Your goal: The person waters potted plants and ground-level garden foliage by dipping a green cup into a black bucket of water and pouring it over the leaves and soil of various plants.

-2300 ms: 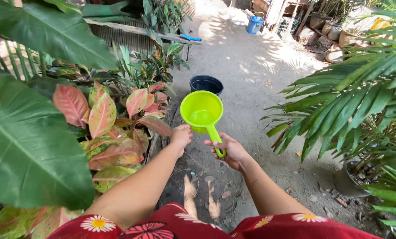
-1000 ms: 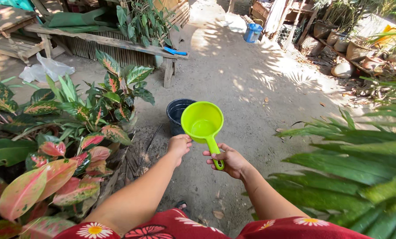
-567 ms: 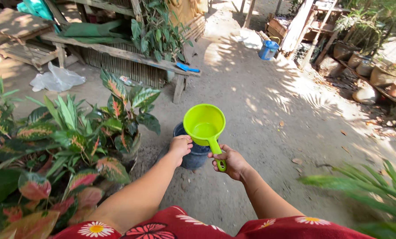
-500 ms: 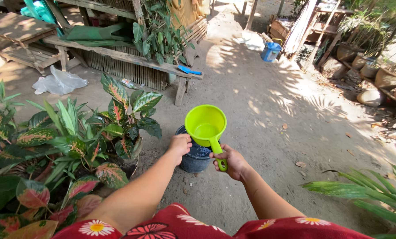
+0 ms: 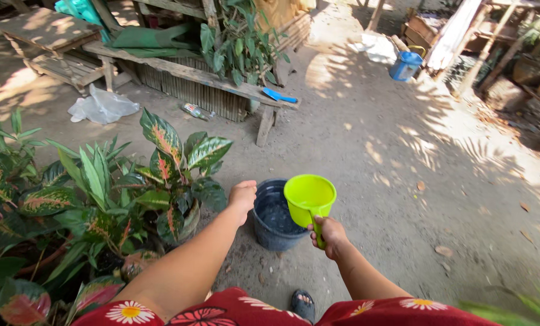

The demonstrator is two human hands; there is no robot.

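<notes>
Your right hand (image 5: 329,234) wrapped round handle of lime-green dipper (image 5: 309,197), bowl held over rim of dark bucket (image 5: 274,215) on dirt ground. Your left hand (image 5: 243,197) curled in loose fist, holding nothing, just beside bucket's left rim. Variegated potted plant (image 5: 173,175) left of bucket.

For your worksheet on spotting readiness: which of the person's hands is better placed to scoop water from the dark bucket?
Probably the right hand: it grips the green dipper by its handle, over the bucket. The left hand is closed, empty, beside the rim.
</notes>
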